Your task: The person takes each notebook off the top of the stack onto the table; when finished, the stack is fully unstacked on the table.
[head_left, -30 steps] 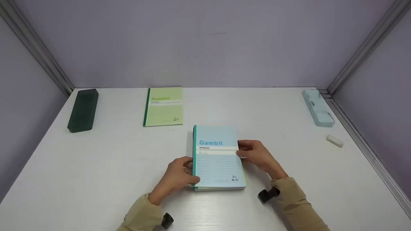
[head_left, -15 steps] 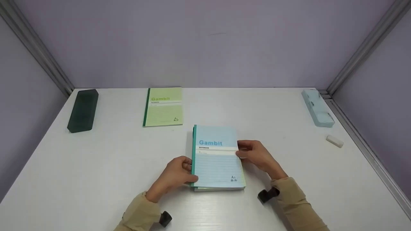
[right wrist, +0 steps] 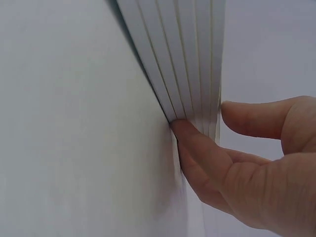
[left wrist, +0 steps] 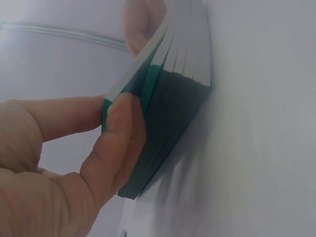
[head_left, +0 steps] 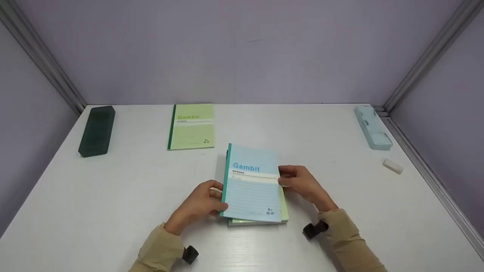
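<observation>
A light blue Gambit notebook point(head_left: 251, 198) tops a stack of several notebooks point(left wrist: 173, 111), askew to those below; a pale green cover point(head_left: 284, 211) shows under its right side. My left hand point(head_left: 200, 202) pinches the blue notebook's teal spine between thumb and fingers. In the left wrist view that spine is raised, leaving a wedge-shaped gap over the rest. At the stack's right side, my right hand point(head_left: 304, 185) holds the edge. Its fingertips press the page edges point(right wrist: 180, 59) low down, and the thumb is at the top notebook's edge.
A green Gambit notebook point(head_left: 192, 130) lies farther back, left of the stack. At the far left is a dark green case point(head_left: 97, 131); at the far right sit a light blue case point(head_left: 372, 126) and a white eraser point(head_left: 393, 166). Walls border the white table's back and sides.
My left hand has moved slightly left and lifted the blue notebook's spine side, turning the notebook askew on the stack and uncovering more green. The right hand has stayed in place.
</observation>
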Available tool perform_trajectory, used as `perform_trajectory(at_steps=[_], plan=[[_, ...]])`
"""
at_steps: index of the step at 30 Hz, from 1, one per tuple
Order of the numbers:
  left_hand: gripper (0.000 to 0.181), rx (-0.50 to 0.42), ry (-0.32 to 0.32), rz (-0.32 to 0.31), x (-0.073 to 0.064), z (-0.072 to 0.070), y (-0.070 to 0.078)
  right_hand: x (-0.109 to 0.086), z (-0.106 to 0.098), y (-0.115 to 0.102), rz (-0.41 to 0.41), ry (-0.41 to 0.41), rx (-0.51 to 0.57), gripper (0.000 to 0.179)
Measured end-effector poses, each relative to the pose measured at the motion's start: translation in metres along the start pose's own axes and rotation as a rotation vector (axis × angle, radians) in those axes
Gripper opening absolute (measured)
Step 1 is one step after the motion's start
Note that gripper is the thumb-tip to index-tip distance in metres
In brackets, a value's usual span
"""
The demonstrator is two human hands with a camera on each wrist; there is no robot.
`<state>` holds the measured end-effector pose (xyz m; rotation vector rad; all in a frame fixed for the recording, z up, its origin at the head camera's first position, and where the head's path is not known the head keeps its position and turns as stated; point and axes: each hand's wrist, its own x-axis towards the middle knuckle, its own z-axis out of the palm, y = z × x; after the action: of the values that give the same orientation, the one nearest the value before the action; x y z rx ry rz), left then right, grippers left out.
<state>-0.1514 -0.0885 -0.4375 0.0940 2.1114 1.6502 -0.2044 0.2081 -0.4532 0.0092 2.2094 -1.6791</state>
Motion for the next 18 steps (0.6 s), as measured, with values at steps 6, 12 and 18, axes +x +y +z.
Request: perform_trajectory(at_steps=[6, 12, 18], plan=[[0.044, -0.046, -0.007, 0.015, 0.002, -0.004, -0.003, 0.000, 0.000, 0.000, -0.012, -0.031, 0.024, 0.055], [0.044, -0.056, 0.004, 0.036, 0.003, -0.008, -0.003, -0.001, -0.002, 0.001, -0.024, -0.052, 0.035, 0.056], [0.046, -0.078, 0.030, 0.069, 0.002, -0.012, -0.003, 0.000, -0.001, 0.002, -0.020, -0.050, 0.048, 0.056]])
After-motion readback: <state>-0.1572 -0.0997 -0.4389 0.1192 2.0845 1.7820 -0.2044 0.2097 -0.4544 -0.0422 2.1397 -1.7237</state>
